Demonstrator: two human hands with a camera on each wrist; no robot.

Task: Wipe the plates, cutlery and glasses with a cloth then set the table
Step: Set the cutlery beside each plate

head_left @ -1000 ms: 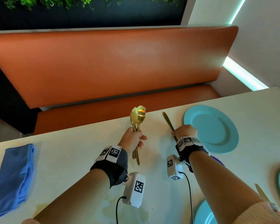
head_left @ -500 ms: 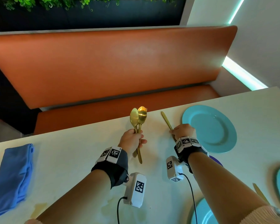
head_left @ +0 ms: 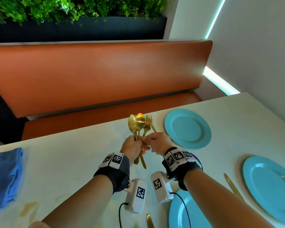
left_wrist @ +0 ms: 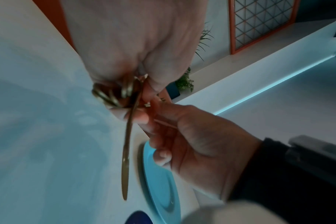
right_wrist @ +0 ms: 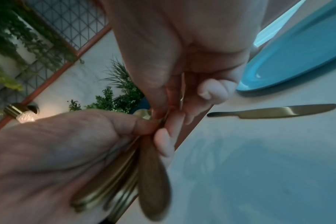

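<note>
Gold-coloured metal cutlery (head_left: 139, 129), two spoons and a fork fanned upward, is sitting bunched in the left hand (head_left: 133, 148) at the middle of the head view, fingers curled tight round the handles. The right hand (head_left: 158, 142) is now reaching across to it, thumb and fingertips pinching one handle in the bunch. A second ago that hand was resting further right on a gold table knife (right_wrist: 274, 112), which is now lying free on the table just left of the upper turquoise round plate (head_left: 187, 129). That suggests the knife of this setting is placed and the next piece is being drawn out to go beside it.

The pale, glossy tabletop (head_left: 69, 162) is carrying two more turquoise plates at lower right, each with a gold piece lying just beside it, and a folded blue cloth (head_left: 6, 175) at the left edge, well apart from the hands. Faint yellowish smears are showing at lower left. Behind the table, an orange-brown upholstered bench (head_left: 97, 76) is filling the frame, with green plants above and a strip light glowing at upper right.
</note>
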